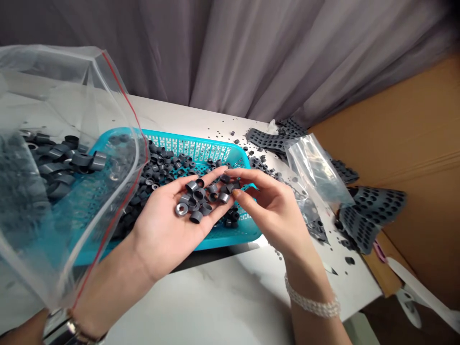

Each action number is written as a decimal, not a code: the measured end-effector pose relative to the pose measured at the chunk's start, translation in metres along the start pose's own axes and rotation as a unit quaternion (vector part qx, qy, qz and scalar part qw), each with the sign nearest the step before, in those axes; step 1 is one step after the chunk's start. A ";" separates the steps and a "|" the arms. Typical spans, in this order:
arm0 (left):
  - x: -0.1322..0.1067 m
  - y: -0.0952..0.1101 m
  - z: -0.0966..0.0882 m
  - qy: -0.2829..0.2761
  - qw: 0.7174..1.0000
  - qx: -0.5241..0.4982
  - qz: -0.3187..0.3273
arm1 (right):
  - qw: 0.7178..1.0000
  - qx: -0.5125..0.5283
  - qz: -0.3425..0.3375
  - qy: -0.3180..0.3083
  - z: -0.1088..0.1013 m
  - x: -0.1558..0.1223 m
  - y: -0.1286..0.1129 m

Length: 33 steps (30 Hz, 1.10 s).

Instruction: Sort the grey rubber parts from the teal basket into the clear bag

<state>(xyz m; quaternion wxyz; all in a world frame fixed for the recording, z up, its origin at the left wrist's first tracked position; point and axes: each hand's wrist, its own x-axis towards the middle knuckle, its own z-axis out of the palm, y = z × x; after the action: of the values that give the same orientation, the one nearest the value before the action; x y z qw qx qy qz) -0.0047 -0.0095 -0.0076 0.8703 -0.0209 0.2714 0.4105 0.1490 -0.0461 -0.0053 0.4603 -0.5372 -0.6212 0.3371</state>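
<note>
My left hand point(168, 223) lies palm up over a turquoise plastic basket point(201, 146), cupping a heap of small grey rings point(199, 196) on its fingers. My right hand point(268, 203) reaches in from the right, its fingertips pinching at the rings near the left hand's fingertips. More grey rings point(163, 165) lie loose in the basket. A clear zip bag point(53, 158) with a red seal line stands open at the left and holds several grey rings.
Grey punched rubber sheets point(372, 211) and scattered small pieces lie on the white table point(223, 297) at the right. A second clear bag point(318, 170) lies beside the basket. A cardboard box wall point(409, 139) rises at the right; a grey curtain hangs behind.
</note>
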 end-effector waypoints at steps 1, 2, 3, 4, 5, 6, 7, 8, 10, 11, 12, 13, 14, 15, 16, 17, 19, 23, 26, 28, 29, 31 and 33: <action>0.000 0.000 0.000 -0.004 1.000 -0.002 -0.001 | 1.000 -0.002 -0.001 -0.003 -0.001 0.000 0.000; 0.001 0.000 -0.001 -0.003 1.000 -0.005 -0.002 | 1.000 -0.001 0.001 -0.006 -0.002 0.000 0.000; 0.001 -0.001 0.000 0.000 1.000 -0.008 -0.001 | 1.000 0.003 0.003 -0.004 -0.002 0.000 0.000; 0.001 -0.001 0.000 0.006 1.000 -0.011 0.001 | 1.000 0.007 0.006 0.000 -0.003 0.000 0.000; 0.000 -0.001 0.001 0.014 1.000 -0.012 0.004 | 1.000 0.011 0.009 0.004 -0.003 0.000 0.000; 0.000 0.000 0.001 0.020 1.000 -0.011 0.008 | 1.000 0.015 0.014 0.009 -0.003 0.000 0.000; -0.001 0.000 0.002 0.024 1.000 -0.008 0.009 | 1.000 0.018 0.020 0.014 -0.004 0.000 0.001; -0.001 0.000 0.002 0.025 1.000 -0.004 0.009 | 0.999 0.022 0.028 0.019 -0.004 0.000 0.001; -0.002 0.001 0.002 0.021 1.000 0.003 0.005 | 0.998 0.037 0.042 0.032 -0.004 0.001 0.001; -0.002 0.002 0.002 0.015 1.000 0.006 0.002 | 0.997 0.052 0.048 0.043 -0.005 0.001 0.002; -0.003 0.002 0.001 0.006 1.000 0.006 0.000 | 0.994 0.075 0.055 0.057 -0.005 0.002 0.002; -0.003 0.002 0.000 -0.004 1.000 0.005 -0.002 | 0.989 0.111 0.067 0.069 -0.006 0.003 0.003; -0.003 0.002 0.000 -0.013 1.000 0.003 -0.003 | 0.980 0.161 0.085 0.077 -0.007 0.004 0.004; -0.003 0.002 -0.001 -0.018 1.000 0.002 -0.003 | 0.966 0.219 0.108 0.080 -0.008 0.005 0.004; -0.003 0.002 -0.001 -0.022 1.000 0.001 -0.004 | 0.948 0.278 0.132 0.075 -0.008 0.006 0.004; -0.003 0.002 -0.001 -0.024 1.000 0.001 -0.004 | 0.930 0.329 0.153 0.067 -0.008 0.007 0.004; -0.003 0.003 -0.001 -0.026 1.000 0.000 -0.006 | 0.910 0.374 0.170 0.055 -0.007 0.008 0.004; -0.003 0.003 0.001 -0.011 1.000 -0.004 0.003 | 0.962 0.226 0.134 0.072 0.002 0.005 0.000; -0.003 0.003 0.001 0.010 1.000 -0.001 0.010 | 0.983 0.123 0.116 0.076 0.009 0.003 -0.001; -0.003 0.003 0.002 0.015 1.000 -0.002 0.011 | 0.981 0.133 0.123 0.074 0.011 0.003 -0.001; -0.004 0.003 0.002 0.017 1.000 -0.003 0.011 | 0.976 0.157 0.133 0.069 0.010 0.003 0.000; -0.004 0.003 0.003 0.020 1.000 -0.007 0.009 | 0.961 0.221 0.158 0.056 0.008 0.004 0.001; -0.004 0.003 0.003 0.014 1.000 -0.011 0.007 | 0.941 0.280 0.181 0.052 0.005 0.005 0.001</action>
<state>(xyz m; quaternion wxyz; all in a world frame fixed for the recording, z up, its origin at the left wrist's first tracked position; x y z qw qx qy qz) -0.0074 -0.0094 -0.0029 0.8633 -0.0347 0.2794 0.4188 0.1445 -0.0405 -0.0072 0.5552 -0.5063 -0.3694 0.5469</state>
